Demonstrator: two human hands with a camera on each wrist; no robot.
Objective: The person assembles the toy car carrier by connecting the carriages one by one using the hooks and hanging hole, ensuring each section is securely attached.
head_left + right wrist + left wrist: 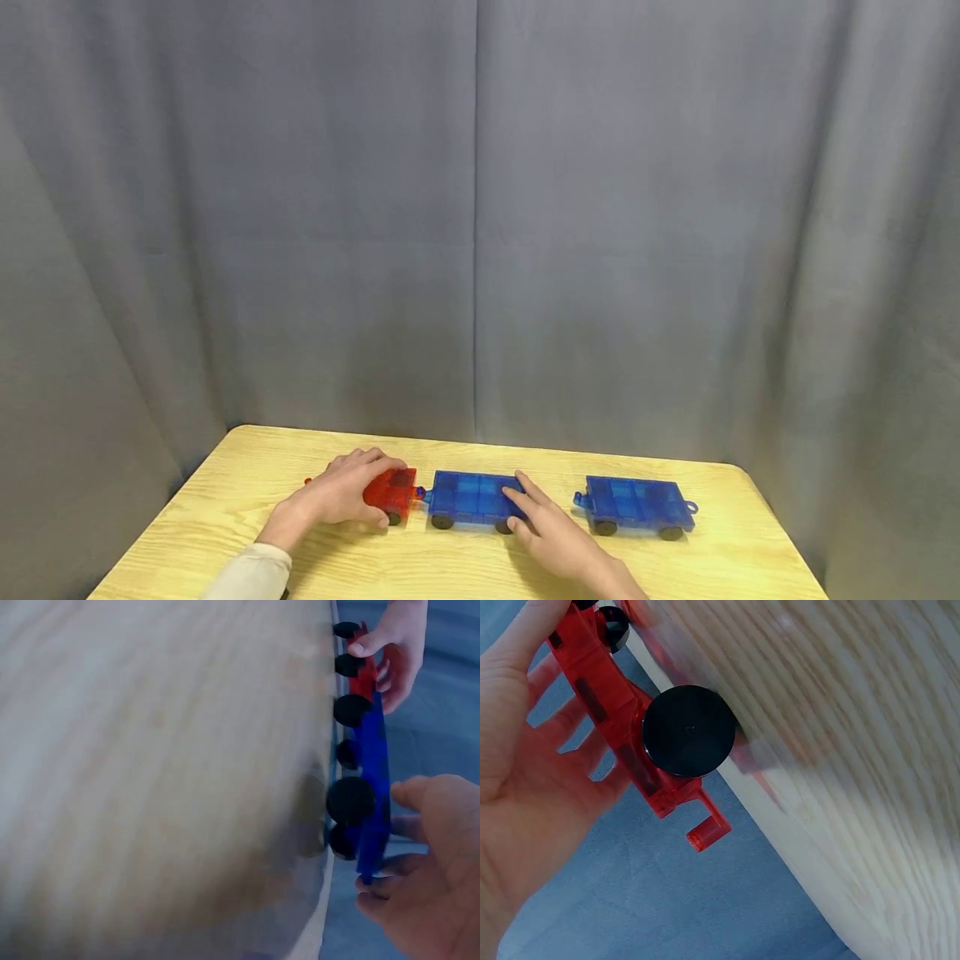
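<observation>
Three see-through toy train cars with black wheels stand in a row on the table. My left hand (337, 493) grips the red car (600, 690), thumb on the near side and fingers reaching over the far side. Beside it is a blue car (467, 496); their couplings meet in the head view at the blue car's hook (426, 495). My right hand (553, 529) holds this blue car by its right end, thumb at the near side and fingers over the top and far edge. A free red hook (709, 831) sticks out from the red car in the left wrist view.
A second blue car (633, 504) stands apart at the right, with a coupling at each end. The light wooden table (420, 575) has rounded back corners. Grey curtains (480, 250) hang behind it and at both sides.
</observation>
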